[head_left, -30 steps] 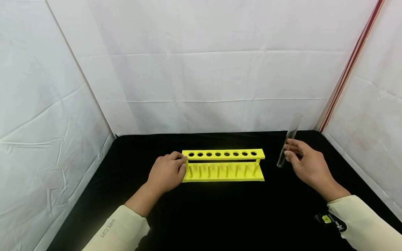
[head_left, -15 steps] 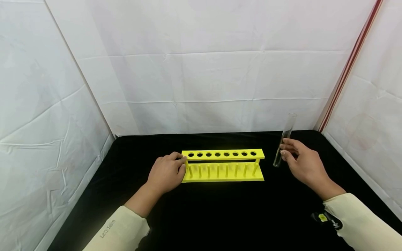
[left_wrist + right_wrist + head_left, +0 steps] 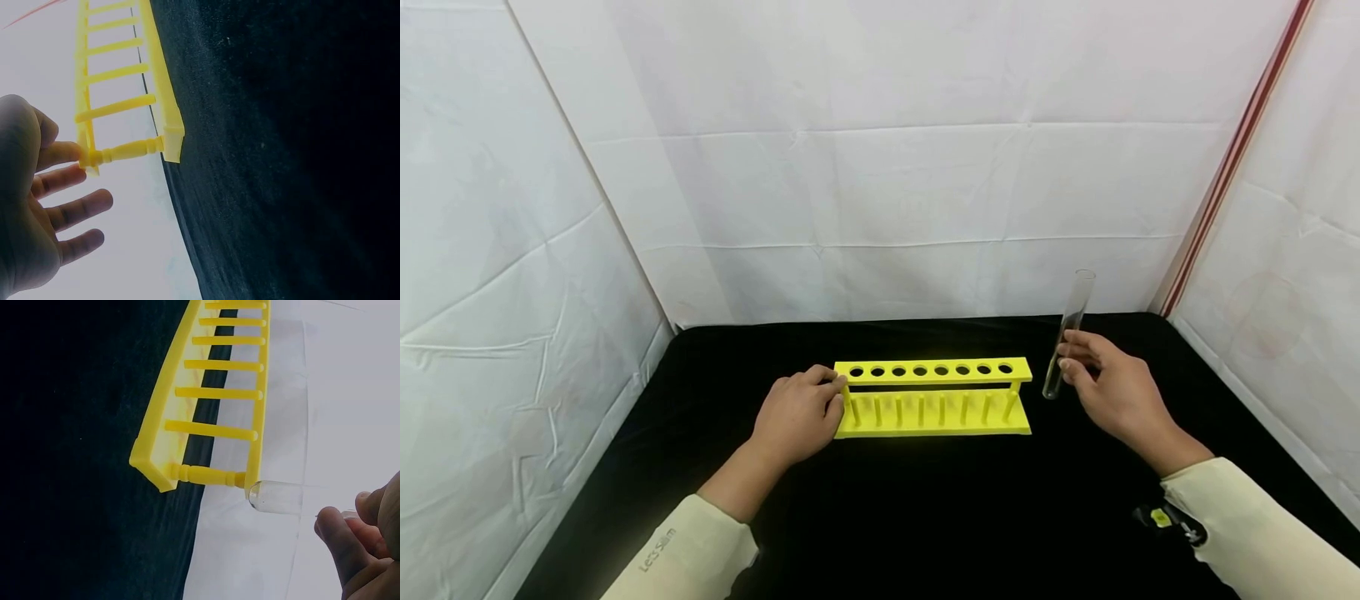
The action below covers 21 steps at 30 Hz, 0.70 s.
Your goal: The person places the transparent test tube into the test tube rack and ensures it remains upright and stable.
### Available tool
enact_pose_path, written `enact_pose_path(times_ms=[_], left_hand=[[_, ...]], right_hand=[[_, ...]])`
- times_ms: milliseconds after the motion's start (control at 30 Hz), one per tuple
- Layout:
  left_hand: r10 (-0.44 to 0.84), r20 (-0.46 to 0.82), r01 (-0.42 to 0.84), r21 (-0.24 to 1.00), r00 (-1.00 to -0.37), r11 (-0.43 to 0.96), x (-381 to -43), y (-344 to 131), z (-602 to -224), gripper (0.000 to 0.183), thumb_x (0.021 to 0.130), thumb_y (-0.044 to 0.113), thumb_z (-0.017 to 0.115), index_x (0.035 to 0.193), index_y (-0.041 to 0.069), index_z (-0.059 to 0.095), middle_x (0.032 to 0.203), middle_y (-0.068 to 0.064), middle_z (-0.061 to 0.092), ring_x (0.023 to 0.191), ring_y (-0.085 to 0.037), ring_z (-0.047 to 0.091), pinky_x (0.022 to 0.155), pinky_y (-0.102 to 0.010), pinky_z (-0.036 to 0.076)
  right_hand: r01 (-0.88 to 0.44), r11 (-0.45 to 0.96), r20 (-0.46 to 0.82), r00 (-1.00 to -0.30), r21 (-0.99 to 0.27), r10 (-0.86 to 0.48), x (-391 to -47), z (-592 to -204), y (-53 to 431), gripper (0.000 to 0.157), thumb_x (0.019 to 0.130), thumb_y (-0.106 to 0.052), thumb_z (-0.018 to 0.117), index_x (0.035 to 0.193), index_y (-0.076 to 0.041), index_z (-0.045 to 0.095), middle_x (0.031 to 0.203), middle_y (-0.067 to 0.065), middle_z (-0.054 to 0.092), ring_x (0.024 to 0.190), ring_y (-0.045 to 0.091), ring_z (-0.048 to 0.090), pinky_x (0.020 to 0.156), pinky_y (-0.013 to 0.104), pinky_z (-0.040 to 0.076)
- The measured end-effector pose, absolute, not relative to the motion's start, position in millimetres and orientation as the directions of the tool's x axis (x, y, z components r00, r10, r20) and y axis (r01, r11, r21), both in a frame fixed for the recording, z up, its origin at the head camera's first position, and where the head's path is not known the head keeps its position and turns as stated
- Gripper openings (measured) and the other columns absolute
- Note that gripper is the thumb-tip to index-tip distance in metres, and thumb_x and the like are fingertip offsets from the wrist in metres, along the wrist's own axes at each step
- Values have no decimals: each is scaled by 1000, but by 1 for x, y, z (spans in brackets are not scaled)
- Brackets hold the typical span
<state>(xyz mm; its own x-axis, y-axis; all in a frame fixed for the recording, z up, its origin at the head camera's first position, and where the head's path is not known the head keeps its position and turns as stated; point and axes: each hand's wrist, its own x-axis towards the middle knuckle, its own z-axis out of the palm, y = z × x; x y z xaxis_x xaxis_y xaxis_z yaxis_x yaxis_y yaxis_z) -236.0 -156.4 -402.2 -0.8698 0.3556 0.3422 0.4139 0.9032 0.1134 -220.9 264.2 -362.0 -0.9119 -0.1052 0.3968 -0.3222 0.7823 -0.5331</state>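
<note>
A yellow test tube rack (image 3: 932,423) stands on the black cloth, with a row of holes along its top bar and pegs behind its base. My left hand (image 3: 797,417) touches the rack's left end; in the left wrist view its fingers (image 3: 80,211) are spread and fairly straight, one at the corner of the top bar. To the right of the rack, my right hand (image 3: 1112,387) pinches a clear glass test tube (image 3: 1077,296) between thumb and fingertips. Its mouth points up, tilted a little right. In the right wrist view the tube's rounded bottom (image 3: 269,495) overlaps the rack's end.
Black cloth (image 3: 940,517) covers the table. A white sheet (image 3: 880,183) hangs behind it, with further white sheets on the left (image 3: 497,333) and right (image 3: 1277,275). A red strip (image 3: 1240,158) runs down the right corner.
My right hand has moved left with the test tube, bringing it nearer the rack's right end. The left hand and the rack have stayed in place.
</note>
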Motion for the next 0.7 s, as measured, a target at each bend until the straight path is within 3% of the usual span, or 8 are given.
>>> enact_pose_path(times_ms=[200,700], left_hand=[[355,349,414,113,-868,903,-236,-156,-403,38,105,26,51,135,13,70,133,-5,64,113,-29,65,96,-51,49],[352,342,411,114,-871,905,-237,-156,-404,37,105,26,51,135,14,70,134,-5,64,112,-29,65,95,-50,50]], right_hand=[[-325,784,394,-912,-528,-112,-222,-363,261,46,106,-19,58,146,2,50,125,18,69,93,30,74,72,48,59],[-333,770,393,-912,-545,-116,-227,-365,251,45,106,-16,59,146,2,50,124,17,70,92,28,74,72,44,60]])
